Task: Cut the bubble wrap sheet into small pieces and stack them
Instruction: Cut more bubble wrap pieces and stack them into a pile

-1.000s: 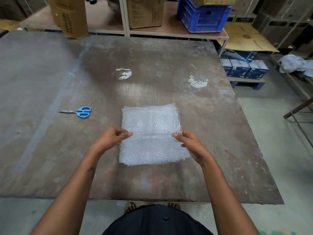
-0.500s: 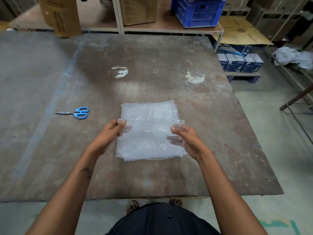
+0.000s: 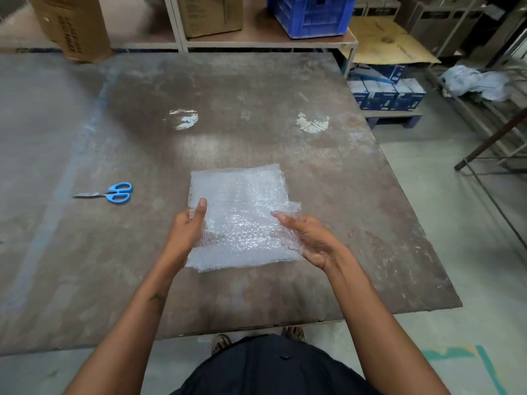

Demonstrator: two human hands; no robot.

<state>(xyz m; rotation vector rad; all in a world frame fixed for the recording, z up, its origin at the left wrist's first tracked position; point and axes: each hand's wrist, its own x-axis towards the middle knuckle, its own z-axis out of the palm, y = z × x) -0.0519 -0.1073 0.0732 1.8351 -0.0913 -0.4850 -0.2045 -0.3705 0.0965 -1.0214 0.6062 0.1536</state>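
Both hands now lifting top bubble wrap piece [image 3: 242, 223] off the stack [image 3: 236, 181], vs 0.5 s ago lower/flatter. Left hand [image 3: 186, 226] pinches its 9 o'clock edge, thumb on top; right hand [image 3: 309, 238] grips 3 o'clock edge. Stack at worktop [image 3: 356, 223] center. Scissors [image 3: 109, 193] at 9 o'clock, same spot.

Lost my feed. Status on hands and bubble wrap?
Both hands, left and right, gripping bubble wrap piece over stack. Scissors idle, left. Nothing blocking.

Dim overhead light glares off the table [image 3: 256, 115]; edges bend, slightly blurred.
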